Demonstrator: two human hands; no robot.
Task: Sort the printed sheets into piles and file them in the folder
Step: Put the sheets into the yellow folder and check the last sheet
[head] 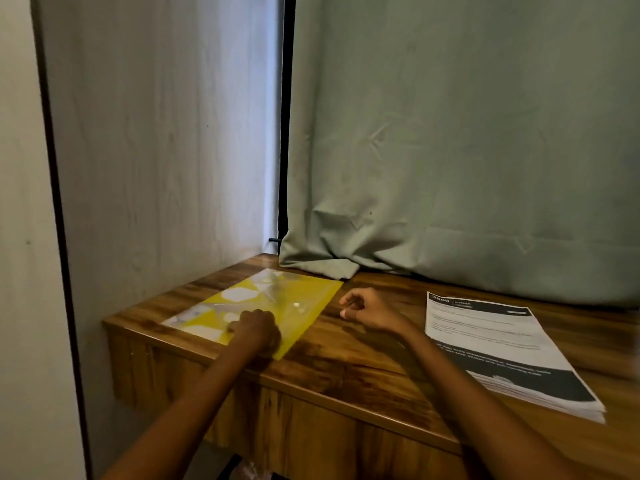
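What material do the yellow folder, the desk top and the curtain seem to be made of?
Folder: probably glossy plastic; its yellow surface shows bright window reflections.
Desk top: wood or wood-look laminate, polished; brown grain with a sheen. Which of the two, I cannot tell.
Curtain: matte woven cloth, grey-green; it creases and bunches on the desk.

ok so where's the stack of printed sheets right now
In the head view the stack of printed sheets lies flat on the wooden table, at its right side, just right of the right hand and below the green curtain.
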